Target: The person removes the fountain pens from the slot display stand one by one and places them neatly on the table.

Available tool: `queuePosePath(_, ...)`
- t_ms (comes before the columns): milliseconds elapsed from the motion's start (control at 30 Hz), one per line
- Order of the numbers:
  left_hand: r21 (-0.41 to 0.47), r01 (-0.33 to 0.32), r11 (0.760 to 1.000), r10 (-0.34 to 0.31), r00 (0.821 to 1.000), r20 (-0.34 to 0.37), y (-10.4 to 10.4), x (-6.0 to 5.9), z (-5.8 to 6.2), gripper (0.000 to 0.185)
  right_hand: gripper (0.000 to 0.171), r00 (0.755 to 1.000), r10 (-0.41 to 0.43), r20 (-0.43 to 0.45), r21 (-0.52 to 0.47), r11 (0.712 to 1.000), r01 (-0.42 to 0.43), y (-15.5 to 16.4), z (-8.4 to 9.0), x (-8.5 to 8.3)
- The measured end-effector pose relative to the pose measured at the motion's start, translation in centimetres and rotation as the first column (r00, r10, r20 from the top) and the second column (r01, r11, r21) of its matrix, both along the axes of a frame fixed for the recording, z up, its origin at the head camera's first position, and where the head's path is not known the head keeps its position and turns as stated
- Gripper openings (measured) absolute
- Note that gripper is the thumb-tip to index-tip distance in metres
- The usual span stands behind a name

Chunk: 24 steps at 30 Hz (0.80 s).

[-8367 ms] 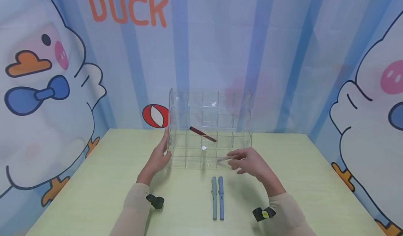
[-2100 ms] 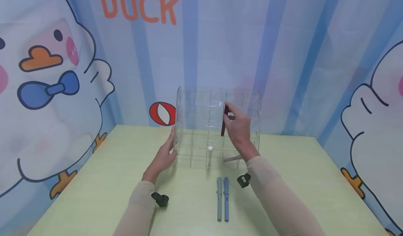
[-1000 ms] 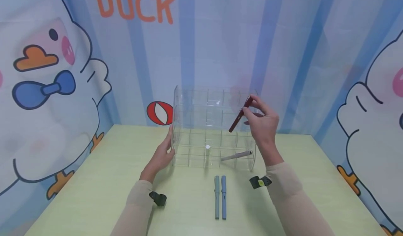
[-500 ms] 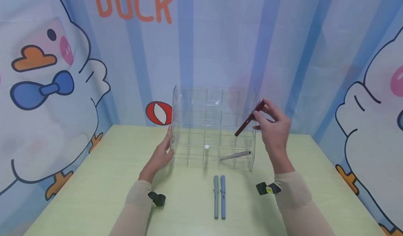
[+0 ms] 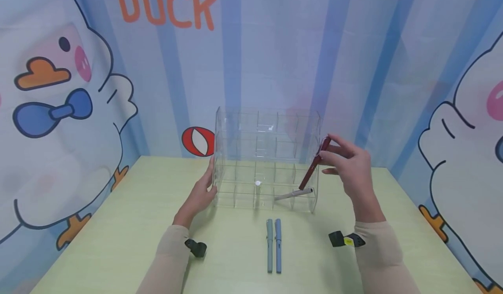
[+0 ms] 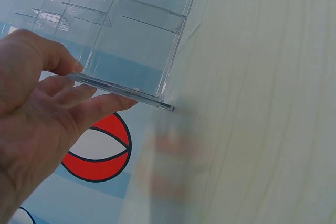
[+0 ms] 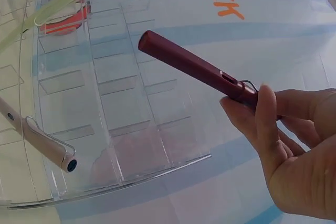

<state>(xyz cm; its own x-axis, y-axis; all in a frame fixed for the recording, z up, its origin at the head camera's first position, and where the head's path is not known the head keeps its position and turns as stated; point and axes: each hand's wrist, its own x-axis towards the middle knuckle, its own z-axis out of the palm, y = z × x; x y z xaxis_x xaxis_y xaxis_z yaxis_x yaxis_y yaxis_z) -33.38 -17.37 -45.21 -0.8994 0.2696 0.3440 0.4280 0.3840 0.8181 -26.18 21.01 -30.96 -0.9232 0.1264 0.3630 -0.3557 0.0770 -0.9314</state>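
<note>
A clear acrylic rack (image 5: pixel 245 174) with several compartments stands on the table. My left hand (image 5: pixel 200 196) grips its left side panel, the thumb on one face and the fingers on the other, as the left wrist view (image 6: pixel 47 82) shows. At the rack's right side my right hand (image 5: pixel 351 167) pinches a dark red pen (image 5: pixel 312 169) near its upper, clipped end. This pen slants down to the left, its lower end close to a pale grey pen (image 5: pixel 294 194) lying tilted in the bottom right compartments. A pale yellow-green pen (image 7: pixel 58 6) also sits in the rack.
A grey-green pen (image 5: pixel 269 246) and a blue pen (image 5: pixel 278 246) lie side by side on the table (image 5: pixel 118 241) in front of the rack. Behind stands a duck-print curtain (image 5: pixel 275 58).
The red pen, earlier lying slantwise in the rack, is now in my right hand, and has lately moved right and down. The grey pen was released into the rack. My left hand stays put.
</note>
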Motion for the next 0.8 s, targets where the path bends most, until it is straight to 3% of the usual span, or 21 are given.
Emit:
queuePosePath(233, -0.004, 0.013, 1.0, -0.013, 1.0, 0.01, 0.6, 2.4, 2.6, 0.085, 0.061, 0.978, 0.122, 0.171, 0.067, 0.989, -0.135, 1.2, 0.1, 0.1)
queuePosePath(367, -0.011, 0.009, 1.0, -0.008, 1.0, 0.03, 0.8, 2.9, 3.1, 0.084, 0.061, 0.956, 0.146, 0.255, 0.141, 0.972, -0.186, 1.5, -0.1, 0.1)
queuePosePath(633, -0.006, 0.008, 1.0, -0.008, 1.0, 0.028, 0.7, 2.5, 2.9, 0.084, 0.063, 0.924, 0.2, 0.327, 0.156, 0.952, -0.262, 2.0, -0.6, 0.1)
queuePosePath(800, 0.001, 0.017, 1.0, -0.017, 1.0, -0.001, 0.2, 0.9, 1.0, 0.087, 0.062, 0.907, 0.232, 0.35, 0.134, 0.946, -0.294, 2.0, -1.1, 0.1)
